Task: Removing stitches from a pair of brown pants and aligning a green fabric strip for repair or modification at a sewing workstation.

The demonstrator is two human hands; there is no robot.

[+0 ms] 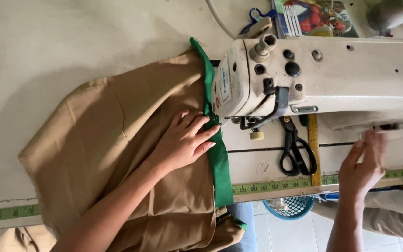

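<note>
Tan cloth, green trim, cream machine.

Plain khaki-tan fabric [117,154] spreads wide, no print on it, and a solid bright green band [218,158] runs down its edge. The sewing machine [332,74] is off-white cream with black knobs, and the counter [47,46] under it is pale beige. Black-handled scissors [297,151] lie beside a yellow-brown wooden ruler [313,149]. A light green measuring tape [276,185] with dark marks lines the counter's front edge. Below it, a blue basket [288,207] with a dotted mesh pattern, over white floor tiles [295,235]. A gold ring [185,122] glints on the left hand.
</note>
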